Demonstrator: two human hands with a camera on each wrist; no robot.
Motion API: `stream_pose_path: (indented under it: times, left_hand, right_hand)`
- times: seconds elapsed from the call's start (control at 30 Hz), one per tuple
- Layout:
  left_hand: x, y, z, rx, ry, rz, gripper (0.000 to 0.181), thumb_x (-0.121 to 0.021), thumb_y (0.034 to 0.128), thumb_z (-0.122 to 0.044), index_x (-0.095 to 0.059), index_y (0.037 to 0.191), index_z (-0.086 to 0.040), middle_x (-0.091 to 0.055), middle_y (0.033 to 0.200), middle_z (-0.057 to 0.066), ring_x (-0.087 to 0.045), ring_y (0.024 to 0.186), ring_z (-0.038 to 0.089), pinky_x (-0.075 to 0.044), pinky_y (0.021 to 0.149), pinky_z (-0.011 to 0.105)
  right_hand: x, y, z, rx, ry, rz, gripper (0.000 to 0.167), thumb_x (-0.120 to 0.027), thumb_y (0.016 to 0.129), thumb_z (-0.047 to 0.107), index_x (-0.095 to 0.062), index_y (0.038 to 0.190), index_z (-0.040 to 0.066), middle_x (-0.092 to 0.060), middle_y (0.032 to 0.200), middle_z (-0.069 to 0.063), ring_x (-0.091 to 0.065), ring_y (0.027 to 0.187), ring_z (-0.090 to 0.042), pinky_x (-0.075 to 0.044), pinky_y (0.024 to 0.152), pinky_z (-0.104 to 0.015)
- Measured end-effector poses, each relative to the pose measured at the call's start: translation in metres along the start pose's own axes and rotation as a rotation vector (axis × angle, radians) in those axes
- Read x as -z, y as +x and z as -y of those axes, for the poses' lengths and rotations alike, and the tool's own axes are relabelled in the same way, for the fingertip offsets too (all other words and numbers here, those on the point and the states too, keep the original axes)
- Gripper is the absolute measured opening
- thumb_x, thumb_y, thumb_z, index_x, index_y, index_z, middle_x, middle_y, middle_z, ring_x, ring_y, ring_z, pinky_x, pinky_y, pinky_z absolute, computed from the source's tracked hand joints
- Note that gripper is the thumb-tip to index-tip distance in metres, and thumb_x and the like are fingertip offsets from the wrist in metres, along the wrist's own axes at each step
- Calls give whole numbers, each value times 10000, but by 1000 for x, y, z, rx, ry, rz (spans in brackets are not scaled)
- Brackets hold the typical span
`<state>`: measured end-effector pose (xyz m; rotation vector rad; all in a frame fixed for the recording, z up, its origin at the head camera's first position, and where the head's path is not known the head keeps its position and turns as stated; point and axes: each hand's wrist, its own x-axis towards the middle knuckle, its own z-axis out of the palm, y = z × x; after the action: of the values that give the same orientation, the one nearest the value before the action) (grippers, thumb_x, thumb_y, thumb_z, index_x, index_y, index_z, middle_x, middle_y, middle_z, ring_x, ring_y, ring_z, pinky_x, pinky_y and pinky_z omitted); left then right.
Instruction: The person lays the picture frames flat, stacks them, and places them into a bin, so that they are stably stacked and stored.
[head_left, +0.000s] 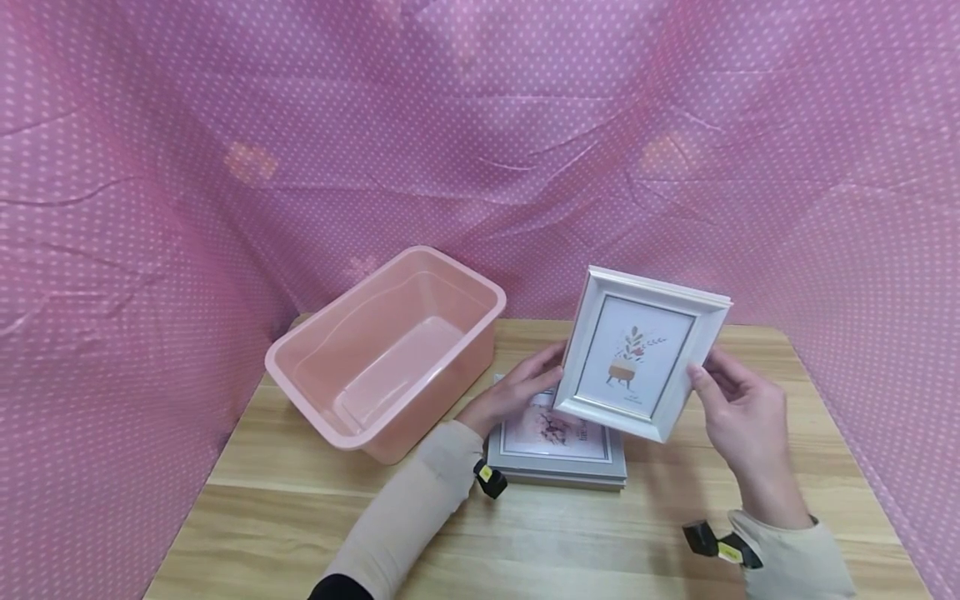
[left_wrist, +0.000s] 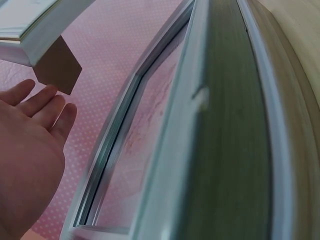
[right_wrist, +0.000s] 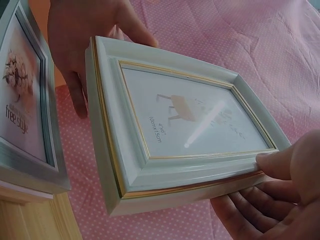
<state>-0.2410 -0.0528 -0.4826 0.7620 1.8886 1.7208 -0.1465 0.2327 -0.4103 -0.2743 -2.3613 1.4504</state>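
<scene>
A white picture frame [head_left: 642, 354] with a potted-plant print is held tilted above the table. My right hand [head_left: 750, 417] grips its right side, thumb on the front and fingers [right_wrist: 250, 210] behind. At its left edge is my left hand [head_left: 517, 387], its fingers [left_wrist: 47, 107] fairly straight and spread near the brown back stand [left_wrist: 59, 67]; firm contact is hard to tell. Under it lies a stack of grey picture frames [head_left: 558, 458], the top one with a pink flower print, partly hidden by the white frame and my left hand.
A pink plastic bin [head_left: 390, 350] stands to the left of the stack, nothing visible inside. The wooden table [head_left: 300, 517] is enclosed by pink dotted cloth [head_left: 480, 125] at the back and sides.
</scene>
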Motion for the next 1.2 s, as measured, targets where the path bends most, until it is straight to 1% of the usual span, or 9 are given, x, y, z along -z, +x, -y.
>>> stream_pose_path:
  times: [0.07,0.2,0.3,0.43,0.57,0.7,0.83,1.03,1.2]
  left_hand:
    - [0,0,1,10,-10,11,716,-399,1113,-322,-153,1727,-47,-157,1820,151,-120,1702,307,-98,1401,514]
    - [-1,0,1,17,0,17,722,-369,1109,-335,-140,1726,-37,-136,1824,149,-86,1706,296,-71,1402,513]
    - [-2,1,2,5,-9,18,722,-373,1105,-324,-144,1725,-34,-135,1824,152,-82,1707,296,-70,1402,513]
    - [-2,2,5,-32,-34,18,716,-379,1096,-292,-153,1723,-31,-139,1822,165,-92,1705,313,-74,1401,521]
    - [-2,1,7,-38,-37,17,714,-372,1096,-284,-135,1731,-61,-101,1830,145,-66,1708,307,-53,1399,533]
    - [-2,0,9,-27,-26,16,715,-368,1098,-288,-122,1736,-78,-80,1835,134,-52,1710,301,-44,1398,536]
    - [-1,0,10,-30,-19,13,716,-380,1097,-310,-143,1735,-86,-113,1831,134,-81,1707,303,-61,1398,538]
    - [0,-3,10,-33,10,-2,693,-401,1106,-336,-197,1727,-103,-205,1812,137,-158,1695,309,-120,1393,546]
    - [1,-4,12,-53,47,-13,708,-436,1123,-429,-238,1710,-84,-300,1770,172,-275,1657,330,-217,1382,500]
  right_hand:
    - [0,-1,1,-7,-11,5,417,-677,1069,157,-644,1448,-15,-709,1389,-246,-710,1112,17,-528,909,-40]
    - [0,-3,4,-21,-28,4,422,-678,1071,175,-645,1454,2,-724,1390,-200,-735,1195,-129,-541,936,-66]
    - [0,-3,3,-23,-29,3,417,-678,1070,173,-650,1449,2,-727,1389,-190,-736,1211,-159,-546,944,-77]
    - [0,-3,1,-28,-3,11,411,-684,1067,164,-655,1442,-3,-722,1391,-201,-722,1147,-29,-541,937,-68]
    - [-2,-4,0,-39,14,19,411,-684,1067,163,-655,1446,5,-719,1396,-197,-678,1063,97,-540,928,-58]
    - [-3,-6,0,-31,26,14,403,-683,1065,147,-657,1440,1,-725,1386,-192,-669,1041,122,-544,921,-57]
    - [-4,-7,-1,-23,34,13,401,-684,1064,144,-660,1437,-3,-729,1379,-197,-667,1026,134,-544,912,-51]
    - [-6,-8,-4,-32,31,16,403,-686,1065,154,-661,1446,22,-729,1389,-178,-681,1053,107,-543,921,-53]
    - [-8,-7,-5,-9,69,-6,385,-694,1051,107,-675,1416,-15,-733,1346,-241,-685,990,140,-532,879,-22]
